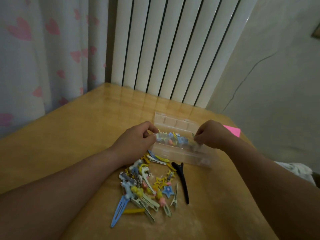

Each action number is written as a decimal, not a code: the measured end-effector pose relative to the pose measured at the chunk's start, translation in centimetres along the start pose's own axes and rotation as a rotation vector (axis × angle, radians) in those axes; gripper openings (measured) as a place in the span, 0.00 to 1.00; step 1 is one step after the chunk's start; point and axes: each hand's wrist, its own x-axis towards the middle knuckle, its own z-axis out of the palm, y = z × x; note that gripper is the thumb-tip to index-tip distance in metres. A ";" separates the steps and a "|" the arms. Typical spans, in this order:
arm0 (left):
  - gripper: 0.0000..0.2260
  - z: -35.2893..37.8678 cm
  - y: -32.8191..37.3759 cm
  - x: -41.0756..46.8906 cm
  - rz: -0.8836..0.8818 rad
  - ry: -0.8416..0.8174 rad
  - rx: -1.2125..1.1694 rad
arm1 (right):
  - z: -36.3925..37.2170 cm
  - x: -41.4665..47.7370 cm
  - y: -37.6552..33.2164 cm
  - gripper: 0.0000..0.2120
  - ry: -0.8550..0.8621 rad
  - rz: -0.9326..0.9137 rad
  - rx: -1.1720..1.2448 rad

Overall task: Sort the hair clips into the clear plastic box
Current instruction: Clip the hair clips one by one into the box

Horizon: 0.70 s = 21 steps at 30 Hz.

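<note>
Your left grip (pixel 136 138) is curled, its fingertips pinched on one end of a clear crinkled packet (pixel 173 140) that seems to hold small blue, pink and yellow clips. Your right grip (pixel 210 134) is curled at the other end and appears to pinch it too, though blur hides the exact contact. Both hover at the centre of the frame over the open clear plastic box (pixel 181 155), whose lid lies just behind them.

Below, toward lower centre, the loose hair clips (pixel 143 189) lie heaped on the wooden counter (pixel 69 135), with a long black clip (pixel 184 184) at the heap's right edge. They look light, stiff and slick. I'd pinch each one along its long body rather than by the small decorations, which may snap off.

A pink note (pixel 232 130) lies to the right of the box.
</note>
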 end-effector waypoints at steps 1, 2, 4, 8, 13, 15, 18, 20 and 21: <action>0.05 0.0 0.0 0.0 0.000 0.000 -0.003 | -0.1 0.3 -0.3 0.05 -0.021 0.010 -0.025; 0.05 0.0 0.0 0.0 0.001 0.002 -0.004 | -0.2 0.5 -0.5 0.06 -0.042 0.016 -0.049; 0.05 0.0 0.0 0.1 0.004 0.003 -0.005 | -0.3 0.9 -0.9 0.07 -0.072 0.036 -0.087; 0.06 0.0 0.1 0.0 -0.002 0.000 0.001 | 0.3 0.7 -0.4 0.07 -0.010 0.049 -0.031; 0.06 0.1 0.1 0.0 -0.005 0.006 0.011 | 1.0 -4.4 -0.5 0.08 0.336 -0.083 0.315; 0.06 0.0 0.1 0.0 -0.008 0.001 0.009 | 0.9 -7.2 -1.4 0.06 0.383 -0.174 0.442; 0.06 -0.1 0.3 0.0 -0.008 0.002 0.014 | 1.1 -10.9 -3.0 0.04 0.271 -0.306 0.529; 0.06 0.0 0.3 -0.1 -0.006 0.008 0.017 | 1.8 -12.3 -3.8 0.04 0.177 -0.368 0.503; 0.06 0.0 0.3 -0.1 -0.006 0.012 0.020 | 2.1 -12.8 -4.1 0.04 0.136 -0.386 0.474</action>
